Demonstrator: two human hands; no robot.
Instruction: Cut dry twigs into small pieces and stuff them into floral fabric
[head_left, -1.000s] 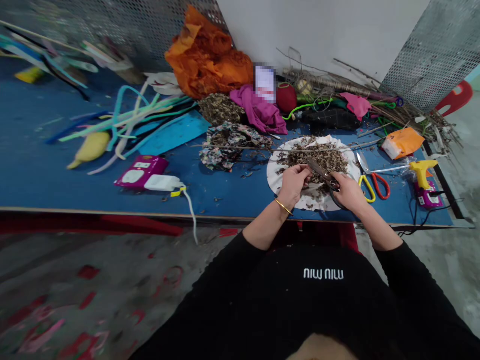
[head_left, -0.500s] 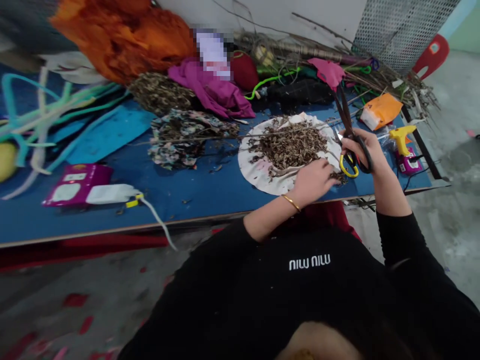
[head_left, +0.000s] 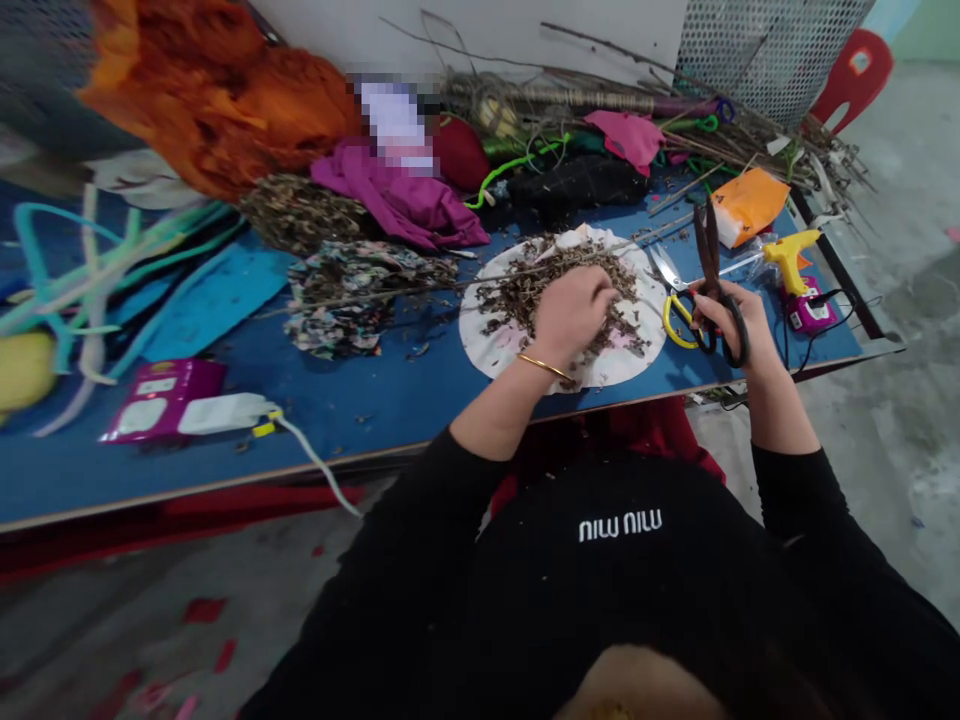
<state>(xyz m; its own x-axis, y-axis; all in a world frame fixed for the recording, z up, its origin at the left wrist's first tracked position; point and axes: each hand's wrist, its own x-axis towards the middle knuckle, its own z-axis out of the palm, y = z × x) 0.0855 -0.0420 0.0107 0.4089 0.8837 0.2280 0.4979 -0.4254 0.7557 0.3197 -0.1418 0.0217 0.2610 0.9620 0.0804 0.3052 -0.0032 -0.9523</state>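
Left hand [head_left: 574, 305] was over dry plant bits [head_left: 514, 285] on white disc [head_left: 480, 345]; couldn't tell its grip. Right hand [head_left: 727, 320] clamped dark scissors [head_left: 708, 255], right of disc. Step seemed arranging bits; next move likely needed light pinch.

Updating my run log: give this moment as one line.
left hand: over dry brown bits; right hand: holding black-handled scissors; white disc: under bits; yellow glue gun: farther right

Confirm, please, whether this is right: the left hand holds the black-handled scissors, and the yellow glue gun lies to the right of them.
Not quite: the right hand, not the left hand, holds the black-handled scissors, as the head view shows. The yellow glue gun does lie to their right.
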